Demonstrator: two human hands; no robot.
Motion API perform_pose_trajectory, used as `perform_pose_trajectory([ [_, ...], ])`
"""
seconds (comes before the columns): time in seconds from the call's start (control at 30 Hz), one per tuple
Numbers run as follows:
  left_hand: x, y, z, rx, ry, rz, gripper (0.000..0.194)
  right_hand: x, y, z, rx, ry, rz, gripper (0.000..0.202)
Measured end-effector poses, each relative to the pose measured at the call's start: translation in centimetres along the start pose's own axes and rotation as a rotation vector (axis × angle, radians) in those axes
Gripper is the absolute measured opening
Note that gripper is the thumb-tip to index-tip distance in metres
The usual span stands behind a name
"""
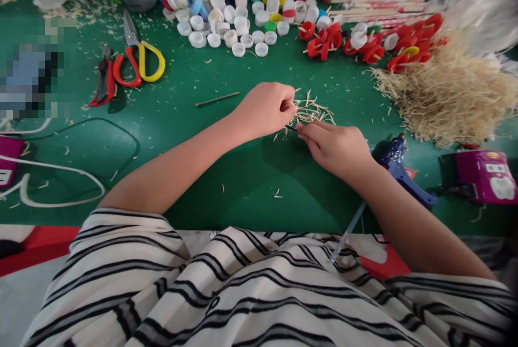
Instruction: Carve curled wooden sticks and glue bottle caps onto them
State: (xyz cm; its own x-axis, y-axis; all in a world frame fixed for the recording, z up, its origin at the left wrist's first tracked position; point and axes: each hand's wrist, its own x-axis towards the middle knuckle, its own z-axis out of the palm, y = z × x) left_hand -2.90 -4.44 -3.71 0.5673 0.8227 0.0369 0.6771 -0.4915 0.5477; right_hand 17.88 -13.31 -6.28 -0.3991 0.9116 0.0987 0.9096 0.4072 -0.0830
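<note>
My left hand (272,108) is closed, its fingertips pressed together at the edge of a small bunch of pale straw-like strands (313,111). What those fingers pinch is hidden. My right hand (339,147) is closed on a thin dark rod (290,128), whose short visible end points toward my left hand. The two hands are close together, and the strands lie just beyond them on the green tabletop (243,174). To the left of my left hand lies another thin metal rod (217,99).
White and coloured bottle caps (230,15) lie at the back. Red cap pieces on sticks (374,54) and a straw heap (453,90) are at right, near a blue glue gun (399,166) and purple box (485,177). Scissors (140,55) and red-handled cutters (106,80) lie left.
</note>
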Motion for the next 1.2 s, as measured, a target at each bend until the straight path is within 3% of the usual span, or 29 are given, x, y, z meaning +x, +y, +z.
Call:
perform_pose_trajectory([
  [0.37,-0.11,0.31,0.01,0.032,0.009,0.001,0.03,-0.71,0.28,0.16,-0.016,-0.04,-0.025,0.04],
  [0.6,-0.16,0.43,0.17,0.029,0.01,-0.008,0.032,-0.07,0.07,0.0,-0.045,0.043,-0.008,0.048],
  [0.9,-0.08,0.4,0.14,-0.005,0.018,-0.02,0.048,-0.75,0.64,0.33,-0.034,-0.053,-0.058,0.039],
  [1.1,0.14,0.28,0.53,-0.007,0.041,0.019,0.05,-0.24,0.75,0.51,-0.045,0.077,-0.045,0.045],
  [1.2,0.13,0.23,0.53,-0.026,0.039,0.019,0.052,-0.17,0.7,0.72,-0.053,0.057,-0.06,0.041],
])
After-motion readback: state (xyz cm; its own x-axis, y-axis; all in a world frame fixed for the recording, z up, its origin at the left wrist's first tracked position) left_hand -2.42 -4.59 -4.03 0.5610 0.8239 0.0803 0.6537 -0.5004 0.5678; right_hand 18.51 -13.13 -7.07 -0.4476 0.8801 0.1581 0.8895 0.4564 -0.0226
